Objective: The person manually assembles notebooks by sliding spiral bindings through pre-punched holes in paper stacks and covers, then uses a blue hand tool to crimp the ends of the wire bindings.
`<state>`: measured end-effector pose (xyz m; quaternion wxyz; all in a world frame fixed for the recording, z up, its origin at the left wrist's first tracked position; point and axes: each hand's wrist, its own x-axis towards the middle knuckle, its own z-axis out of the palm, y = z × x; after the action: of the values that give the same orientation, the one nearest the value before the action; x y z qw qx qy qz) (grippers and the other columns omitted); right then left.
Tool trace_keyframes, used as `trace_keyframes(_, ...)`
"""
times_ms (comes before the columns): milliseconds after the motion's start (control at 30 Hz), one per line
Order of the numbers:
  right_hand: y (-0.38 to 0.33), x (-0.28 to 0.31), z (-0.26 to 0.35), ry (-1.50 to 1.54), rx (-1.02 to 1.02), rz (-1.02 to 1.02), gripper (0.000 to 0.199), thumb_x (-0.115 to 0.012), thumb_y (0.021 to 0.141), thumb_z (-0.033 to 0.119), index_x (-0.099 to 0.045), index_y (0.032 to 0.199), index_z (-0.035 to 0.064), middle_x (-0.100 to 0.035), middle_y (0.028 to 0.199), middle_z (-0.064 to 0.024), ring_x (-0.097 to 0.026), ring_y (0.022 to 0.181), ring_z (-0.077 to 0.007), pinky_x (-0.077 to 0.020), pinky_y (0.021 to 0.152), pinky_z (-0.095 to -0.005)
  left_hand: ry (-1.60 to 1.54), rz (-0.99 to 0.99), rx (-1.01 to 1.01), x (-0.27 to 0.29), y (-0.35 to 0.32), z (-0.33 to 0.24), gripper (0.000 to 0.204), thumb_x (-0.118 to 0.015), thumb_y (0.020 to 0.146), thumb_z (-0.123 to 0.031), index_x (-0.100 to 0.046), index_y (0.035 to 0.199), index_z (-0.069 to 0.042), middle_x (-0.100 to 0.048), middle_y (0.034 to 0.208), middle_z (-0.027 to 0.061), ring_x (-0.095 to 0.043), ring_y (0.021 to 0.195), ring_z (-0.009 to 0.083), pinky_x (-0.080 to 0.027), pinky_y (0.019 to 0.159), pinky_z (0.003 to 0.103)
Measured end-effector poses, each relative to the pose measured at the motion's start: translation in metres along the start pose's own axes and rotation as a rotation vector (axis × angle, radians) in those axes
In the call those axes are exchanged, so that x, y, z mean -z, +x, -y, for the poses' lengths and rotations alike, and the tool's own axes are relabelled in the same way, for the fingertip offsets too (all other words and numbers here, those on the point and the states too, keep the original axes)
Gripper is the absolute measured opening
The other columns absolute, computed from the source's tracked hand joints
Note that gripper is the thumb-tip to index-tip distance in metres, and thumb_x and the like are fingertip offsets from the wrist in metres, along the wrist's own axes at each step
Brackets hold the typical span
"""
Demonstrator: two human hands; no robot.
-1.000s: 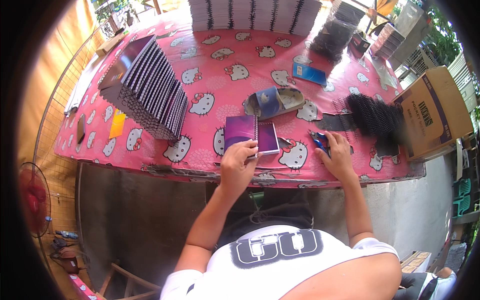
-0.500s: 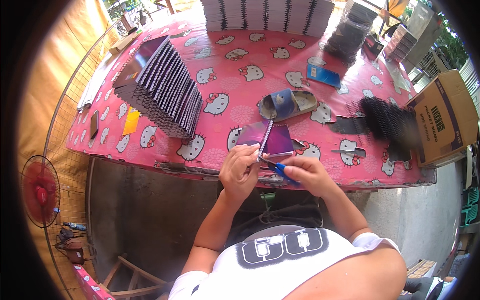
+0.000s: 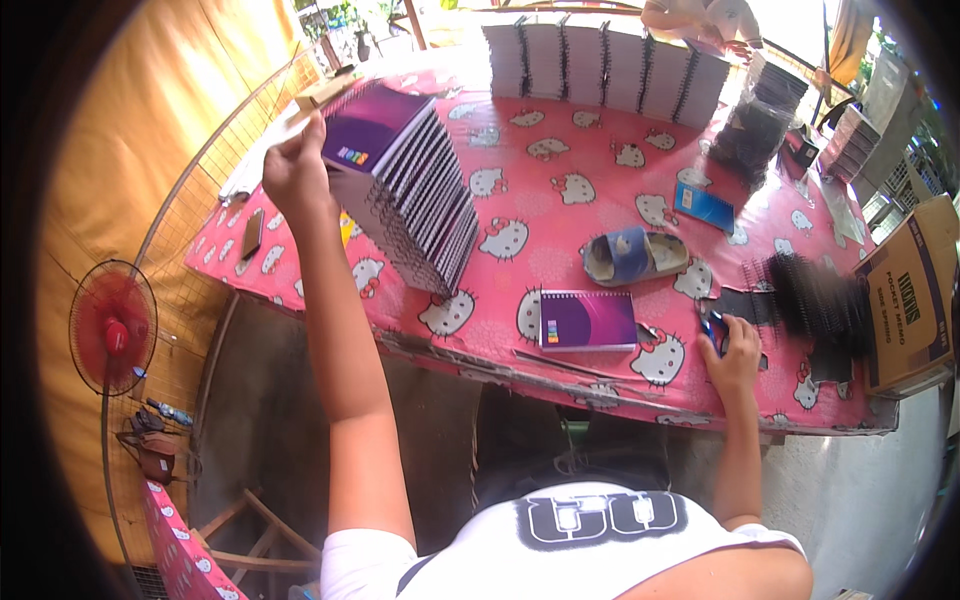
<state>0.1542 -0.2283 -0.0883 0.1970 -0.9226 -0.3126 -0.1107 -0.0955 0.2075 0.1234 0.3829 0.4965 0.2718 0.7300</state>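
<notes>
My left hand [image 3: 298,170] is raised at the left edge of a tall stack of spiral notebooks [image 3: 425,205]. Its fingers are closed at the edge of the purple-covered top notebook [image 3: 380,125], though what lies between them is partly blurred. Lower right, my right hand [image 3: 735,352] rests on the table with its fingers around a small blue-handled cutting tool [image 3: 712,328]; its jaws are hard to see. Between my hands, near the front edge, a purple spiral notebook [image 3: 587,322] lies flat. A blue and beige slipper [image 3: 632,256] sits just behind it.
Black spiral coils [image 3: 815,305] lie beside a brown carton [image 3: 910,300] at right. A blue notebook [image 3: 703,206] is farther back. Rows of white bound pads [image 3: 630,75] stand at the far edge, near another person's arm [image 3: 700,18]. A red fan [image 3: 115,335] stands at left.
My hands have separated: the left moved up and left to the stack, the right moved right with the blue-handled tool. The notebook held upright has left the front; the view has shifted.
</notes>
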Motion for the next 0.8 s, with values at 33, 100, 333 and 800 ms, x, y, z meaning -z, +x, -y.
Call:
trace_keyframes(33, 0.000, 0.011, 0.011, -0.060, -0.012, 0.038, 0.053, -0.075, 0.075, 0.028, -0.059, 0.118, 0.0019, -0.054, 0.122, -0.0182, -0.047, 0.120, -0.0348, -0.0353, 0.102, -0.0462, -0.057, 0.024, -0.051, 0.005, 0.006, 0.006, 0.017, -0.075, 0.079, -0.004, -0.058, 0.079, 0.000, -0.066, 0.081, 0.0110, -0.062, 0.074, 0.0122, -0.052, 0.072, 0.024)
trace_keyframes(100, 0.025, 0.038, 0.031, -0.006, 0.155, -0.139, 0.059, -0.077, 0.072, 0.029, -0.058, 0.120, 0.0024, -0.047, 0.132, -0.0184, -0.043, 0.124, -0.0358, -0.0318, 0.104, -0.0494, -0.268, 0.123, -0.217, -0.001, 0.002, -0.009, 0.015, -0.074, 0.078, 0.001, -0.060, 0.081, 0.001, -0.068, 0.085, 0.0130, -0.066, 0.081, 0.0148, -0.055, 0.078, 0.027)
trace_keyframes(333, 0.106, 0.145, 0.278, 0.417, 1.125, -0.396, 0.057, -0.073, 0.074, 0.014, -0.053, 0.128, 0.0144, -0.052, 0.127, -0.0157, -0.056, 0.108, -0.0334, -0.0472, 0.090, -0.0420, -0.100, 0.634, -0.782, -0.032, -0.070, -0.077, 0.016, -0.078, 0.072, -0.002, -0.069, 0.084, -0.002, -0.069, 0.083, 0.0038, -0.064, 0.077, 0.0104, -0.050, 0.070, 0.023)
trace_keyframes(800, 0.217, -0.004, 0.405, 1.146, 0.431, -0.084, 0.029, -0.062, 0.081, 0.021, -0.069, 0.104, 0.0053, -0.070, 0.093, -0.0116, -0.064, 0.085, -0.0163, -0.0498, 0.079, -0.0307, 0.294, 0.034, -0.051, 0.005, -0.022, 0.025, 0.057, -0.050, 0.092, -0.053, -0.061, 0.078, 0.000, -0.063, 0.070, 0.0103, -0.054, 0.063, 0.0153, -0.045, 0.062, 0.034)
